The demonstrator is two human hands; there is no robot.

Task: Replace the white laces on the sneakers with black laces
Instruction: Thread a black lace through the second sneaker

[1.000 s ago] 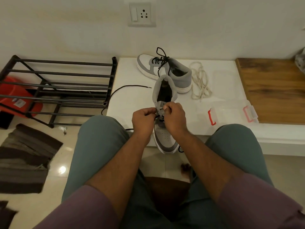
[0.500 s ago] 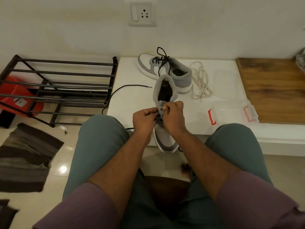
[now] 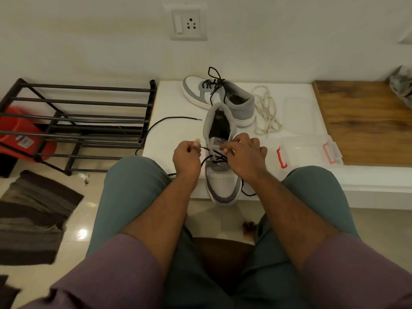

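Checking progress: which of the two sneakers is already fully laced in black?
The far sneaker near the wall, its black lace tied in a bow. The near sneaker is only partly laced, with both hands, left hand and right hand, pinching its lace.

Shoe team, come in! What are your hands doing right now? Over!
Left hand pinching black lace. Right hand on the lacing of near sneaker. White laces lie aside; nothing blocking.

Second sneaker (image 3: 219, 98) blocks behind; bare ledge (image 3: 176, 105) free leftward
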